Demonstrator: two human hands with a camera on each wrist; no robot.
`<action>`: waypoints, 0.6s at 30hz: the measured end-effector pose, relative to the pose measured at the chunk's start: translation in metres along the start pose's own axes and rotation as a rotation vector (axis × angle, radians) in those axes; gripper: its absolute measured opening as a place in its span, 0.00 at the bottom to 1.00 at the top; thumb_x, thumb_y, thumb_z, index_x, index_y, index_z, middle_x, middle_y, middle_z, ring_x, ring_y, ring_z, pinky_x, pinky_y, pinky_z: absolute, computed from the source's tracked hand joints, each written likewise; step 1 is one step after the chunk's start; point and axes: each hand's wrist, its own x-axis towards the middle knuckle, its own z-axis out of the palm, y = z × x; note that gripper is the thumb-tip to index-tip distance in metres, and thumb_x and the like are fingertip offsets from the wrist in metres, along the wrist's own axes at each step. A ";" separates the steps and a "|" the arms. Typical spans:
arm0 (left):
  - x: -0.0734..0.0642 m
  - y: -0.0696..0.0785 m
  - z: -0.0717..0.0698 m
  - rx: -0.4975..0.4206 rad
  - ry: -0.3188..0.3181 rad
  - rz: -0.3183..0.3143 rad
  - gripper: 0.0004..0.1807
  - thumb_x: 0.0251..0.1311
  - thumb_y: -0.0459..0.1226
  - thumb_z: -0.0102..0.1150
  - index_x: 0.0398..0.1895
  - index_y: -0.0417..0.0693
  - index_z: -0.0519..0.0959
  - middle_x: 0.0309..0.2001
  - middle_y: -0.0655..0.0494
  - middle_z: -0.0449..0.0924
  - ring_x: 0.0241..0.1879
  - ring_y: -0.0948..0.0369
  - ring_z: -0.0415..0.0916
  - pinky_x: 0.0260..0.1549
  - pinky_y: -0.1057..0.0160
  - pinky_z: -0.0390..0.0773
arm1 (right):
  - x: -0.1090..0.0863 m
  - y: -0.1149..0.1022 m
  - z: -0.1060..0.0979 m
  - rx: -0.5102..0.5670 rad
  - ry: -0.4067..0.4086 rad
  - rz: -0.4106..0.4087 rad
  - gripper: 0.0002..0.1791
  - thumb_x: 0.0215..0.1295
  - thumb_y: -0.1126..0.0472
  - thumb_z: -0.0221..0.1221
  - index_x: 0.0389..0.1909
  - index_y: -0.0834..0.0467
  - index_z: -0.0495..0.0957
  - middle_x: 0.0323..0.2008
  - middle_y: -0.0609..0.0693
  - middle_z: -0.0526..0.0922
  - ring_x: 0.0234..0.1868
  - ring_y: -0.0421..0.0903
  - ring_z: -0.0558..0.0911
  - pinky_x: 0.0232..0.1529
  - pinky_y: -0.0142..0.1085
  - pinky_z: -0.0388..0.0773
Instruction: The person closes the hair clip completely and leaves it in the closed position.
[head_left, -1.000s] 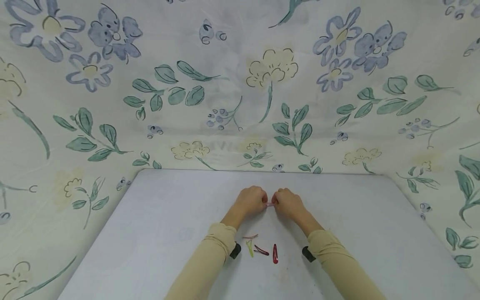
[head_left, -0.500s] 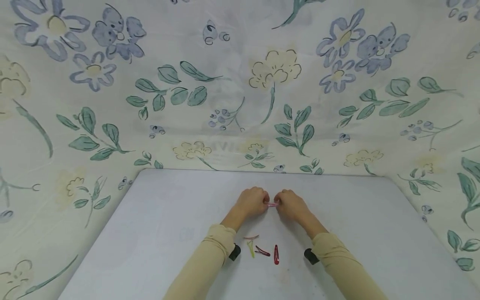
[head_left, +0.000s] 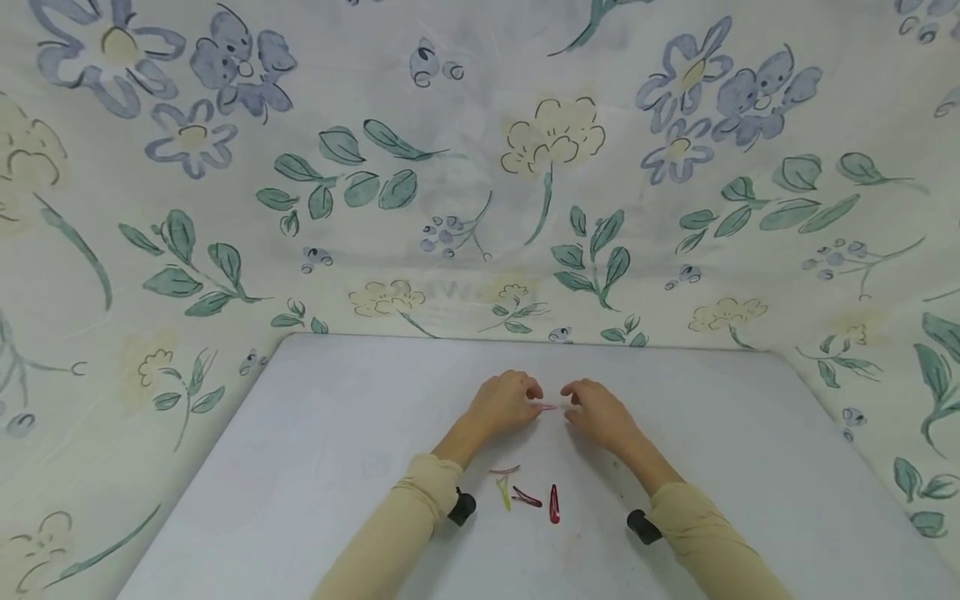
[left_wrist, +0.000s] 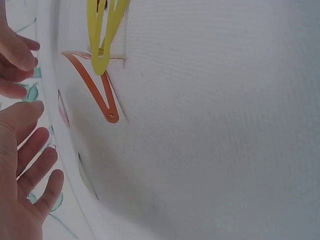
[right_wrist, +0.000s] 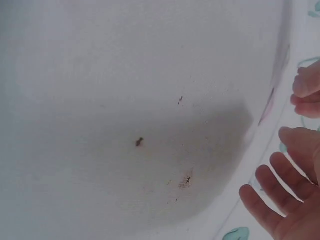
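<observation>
A small pink snap hair clip [head_left: 549, 407] lies on the table between my two hands. My left hand [head_left: 507, 402] is right beside its left end, with fingers spread and relaxed in the left wrist view. My right hand [head_left: 602, 414] is apart from the clip on its right side, fingers loose and holding nothing. Nearer to me lie an orange snap clip [left_wrist: 90, 82], a yellow one [left_wrist: 100, 60], a dark red one [head_left: 527, 497] and a red one [head_left: 554, 504]. A thin pale green strip [left_wrist: 87, 177] shows near my left hand.
The white table [head_left: 337, 433] ends at a back edge, where a floral cloth [head_left: 465, 183] rises behind it. Small dark marks [right_wrist: 139, 142] dot the tabletop below my right hand. Black wrist cameras [head_left: 462, 507] sit at both sleeves.
Both hands had their fingers on the pink clip. My right hand has let go and moved right; my left fingers have loosened, leaving the clip on the table.
</observation>
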 end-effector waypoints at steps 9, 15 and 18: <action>-0.013 0.005 -0.005 -0.040 0.024 0.025 0.12 0.59 0.43 0.66 0.44 0.50 0.84 0.42 0.56 0.83 0.45 0.58 0.78 0.47 0.58 0.78 | -0.019 0.001 -0.002 0.099 0.060 0.015 0.21 0.63 0.62 0.66 0.56 0.59 0.76 0.45 0.54 0.81 0.47 0.50 0.79 0.52 0.46 0.79; -0.021 0.006 -0.002 -0.080 0.049 0.019 0.13 0.58 0.43 0.67 0.44 0.50 0.85 0.42 0.57 0.83 0.44 0.59 0.77 0.45 0.59 0.78 | -0.029 0.005 -0.002 0.168 0.109 0.009 0.22 0.62 0.62 0.66 0.57 0.60 0.75 0.43 0.53 0.80 0.46 0.51 0.79 0.50 0.47 0.78; -0.025 0.006 0.000 -0.114 0.044 0.009 0.13 0.59 0.44 0.67 0.45 0.50 0.84 0.42 0.57 0.83 0.42 0.61 0.76 0.44 0.61 0.78 | -0.035 0.006 -0.001 0.204 0.120 0.014 0.23 0.62 0.62 0.66 0.58 0.60 0.74 0.44 0.53 0.80 0.46 0.51 0.78 0.51 0.47 0.77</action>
